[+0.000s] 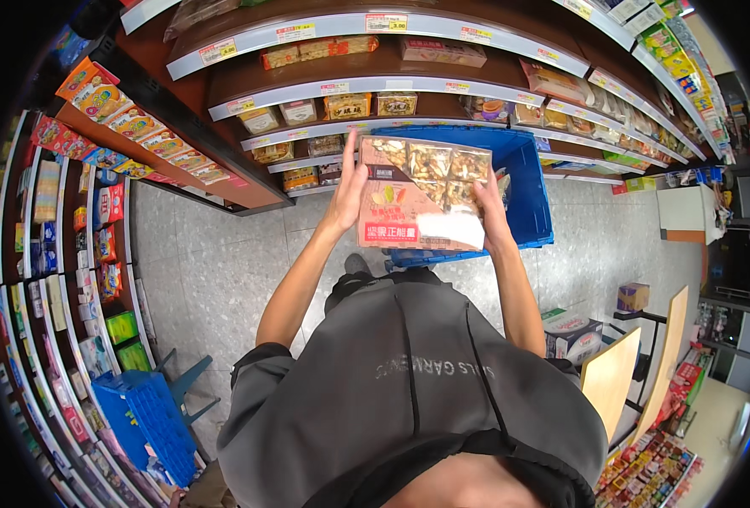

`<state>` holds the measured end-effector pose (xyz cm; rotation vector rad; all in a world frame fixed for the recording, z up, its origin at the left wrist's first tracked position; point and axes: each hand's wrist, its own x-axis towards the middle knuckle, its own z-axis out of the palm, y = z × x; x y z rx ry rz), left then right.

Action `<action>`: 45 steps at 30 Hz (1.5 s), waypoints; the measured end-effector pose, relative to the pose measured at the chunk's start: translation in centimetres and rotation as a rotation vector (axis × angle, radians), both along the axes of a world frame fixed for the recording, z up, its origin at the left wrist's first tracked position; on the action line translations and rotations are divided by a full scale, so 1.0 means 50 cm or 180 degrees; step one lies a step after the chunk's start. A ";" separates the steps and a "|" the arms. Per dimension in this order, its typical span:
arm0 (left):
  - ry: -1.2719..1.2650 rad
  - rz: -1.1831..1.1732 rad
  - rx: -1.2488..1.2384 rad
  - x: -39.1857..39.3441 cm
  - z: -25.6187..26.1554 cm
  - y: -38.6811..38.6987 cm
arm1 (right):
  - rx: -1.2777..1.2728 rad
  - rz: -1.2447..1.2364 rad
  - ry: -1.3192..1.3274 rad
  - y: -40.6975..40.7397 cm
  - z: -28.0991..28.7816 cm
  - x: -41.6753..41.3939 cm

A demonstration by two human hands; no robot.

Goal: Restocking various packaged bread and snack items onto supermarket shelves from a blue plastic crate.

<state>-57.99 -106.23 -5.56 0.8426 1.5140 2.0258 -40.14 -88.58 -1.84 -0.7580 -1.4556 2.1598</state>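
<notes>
Between my two hands I hold a pink cardboard box of nut pastries. Its clear window shows several nut-covered pieces, and light glares off the lower right of its face. My left hand presses flat along the box's left side. On the opposite side, my right hand grips the edge with the thumb on the front. Behind and below the box stands a blue plastic crate. A clear-wrapped item shows inside it beside my right hand; the box hides much of the crate's inside.
Store shelves with packaged pastries and price tags curve across the front. A rack of orange snack packs juts out at left. Another blue crate is at lower left, near a stool. A carton and wooden boards stand at right.
</notes>
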 end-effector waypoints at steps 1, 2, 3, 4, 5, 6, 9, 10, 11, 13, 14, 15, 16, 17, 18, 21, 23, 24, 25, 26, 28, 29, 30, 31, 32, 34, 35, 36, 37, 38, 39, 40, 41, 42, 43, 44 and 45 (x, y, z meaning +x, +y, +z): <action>0.0000 -0.0005 0.0012 0.003 0.011 -0.009 | 0.0321 -0.0018 -0.0262 0.013 -0.024 0.008; 0.0981 -0.0019 -0.0252 0.007 0.024 -0.025 | 0.0753 0.0035 -0.0308 0.024 -0.043 0.028; 0.1958 -0.0012 -0.0522 0.009 0.031 -0.042 | 0.1184 0.0106 -0.0356 0.023 -0.044 0.042; 0.1952 -0.0009 -0.0514 0.009 0.028 -0.054 | 0.1519 0.0117 -0.0050 0.022 -0.047 0.052; 0.2414 -0.0032 -0.0789 0.008 0.024 -0.064 | 0.1526 0.0116 -0.0057 0.026 -0.049 0.060; 0.2870 -0.0059 -0.1071 0.010 0.026 -0.071 | 0.1452 0.0307 -0.0012 0.024 -0.045 0.067; 0.3168 0.0300 -0.0129 0.014 0.035 -0.058 | 0.1239 0.0396 0.0009 0.019 -0.043 0.081; 0.3149 0.0319 -0.0016 0.015 0.031 -0.054 | 0.1215 0.0409 -0.0004 0.024 -0.051 0.085; 0.3130 0.0306 -0.0014 0.016 0.029 -0.055 | 0.1189 0.0423 -0.0019 0.028 -0.061 0.090; 0.2805 0.0115 -0.0497 0.016 0.034 -0.051 | 0.1235 0.0448 -0.0194 0.038 -0.076 0.100; 0.2786 0.0092 -0.0488 0.021 0.038 -0.045 | 0.1277 0.0488 -0.0348 0.045 -0.089 0.105; 0.2104 -0.0067 -0.0942 0.030 0.054 -0.032 | 0.1007 0.0520 -0.0753 0.063 -0.132 0.115; 0.1390 -0.0209 -0.1402 0.037 0.057 -0.029 | 0.0378 0.0233 -0.0650 0.027 -0.094 0.089; 0.1363 -0.0233 -0.1414 0.043 0.044 -0.029 | -0.0249 -0.0062 -0.0541 -0.012 -0.056 0.060; 0.1365 -0.0183 -0.1396 0.048 0.029 -0.022 | -0.0418 -0.0072 -0.0524 -0.014 -0.063 0.060; 0.1671 0.0076 -0.1125 0.064 -0.001 -0.011 | -0.0536 -0.0191 -0.0478 -0.034 -0.076 0.091; 0.1098 -0.0119 -0.1507 0.074 0.001 -0.014 | -0.0799 -0.0092 -0.0471 -0.033 -0.107 0.104; 0.1181 -0.0032 -0.1514 0.075 -0.018 -0.015 | -0.0865 -0.0033 -0.0491 -0.030 -0.129 0.107; 0.1200 -0.0084 -0.1510 0.072 -0.038 -0.015 | -0.0933 0.0031 -0.0541 -0.029 -0.149 0.107; 0.1081 -0.0091 -0.1528 0.069 -0.056 -0.016 | -0.0860 0.0068 -0.0641 -0.024 -0.168 0.107; 0.0653 -0.0069 -0.1509 0.081 -0.039 -0.009 | -0.0899 0.0290 -0.1000 -0.015 -0.183 0.114; 0.0671 -0.0105 -0.1537 0.084 -0.034 0.004 | -0.0935 0.0261 -0.0985 -0.003 -0.189 0.123; 0.1135 -0.0029 -0.1772 0.083 -0.032 0.009 | -0.0594 0.0400 -0.1284 0.005 -0.190 0.130; 0.1603 0.0043 -0.2000 0.084 -0.030 0.020 | -0.0250 0.0539 -0.1578 0.016 -0.192 0.138; 0.1941 0.0181 -0.2009 0.087 -0.027 0.039 | -0.0044 0.0585 -0.1594 0.033 -0.189 0.155; 0.2215 0.0200 -0.2079 0.101 -0.004 0.093 | -0.0268 0.0553 -0.1557 0.091 -0.238 0.214; 0.2476 0.0218 -0.2096 0.108 0.005 0.130 | -0.0450 0.0500 -0.1538 0.127 -0.267 0.252; 0.2519 0.0199 -0.2091 0.118 0.008 0.167 | -0.0536 0.0433 -0.1501 0.159 -0.282 0.289; 0.2542 0.0201 -0.2143 0.129 0.004 0.201 | -0.0578 0.0461 -0.1475 0.188 -0.284 0.323; 0.2687 0.0082 -0.2286 0.145 -0.006 0.237 | -0.0690 0.0278 -0.1461 0.215 -0.284 0.361; 0.2849 -0.0039 -0.2410 0.156 -0.011 0.283 | -0.0791 0.0081 -0.1433 0.250 -0.286 0.393; 0.2893 -0.0254 -0.2568 0.178 -0.012 0.330 | -0.0831 0.0081 -0.1402 0.282 -0.296 0.431; 0.2925 -0.0280 -0.2597 0.195 -0.022 0.382 | -0.0838 -0.0135 -0.1421 0.313 -0.308 0.472; 0.3182 -0.0616 -0.2842 0.212 -0.042 0.430 | -0.0859 -0.0353 -0.1447 0.340 -0.320 0.510; 0.3414 -0.0968 -0.3089 0.234 -0.064 0.471 | -0.0928 -0.0590 -0.1481 0.366 -0.325 0.547; 0.3420 -0.1022 -0.3129 0.252 -0.089 0.513 | -0.1005 -0.0761 -0.1497 0.385 -0.331 0.585; 0.3546 -0.1302 -0.3253 0.267 -0.121 0.555 | -0.1069 -0.0923 -0.1518 0.405 -0.331 0.619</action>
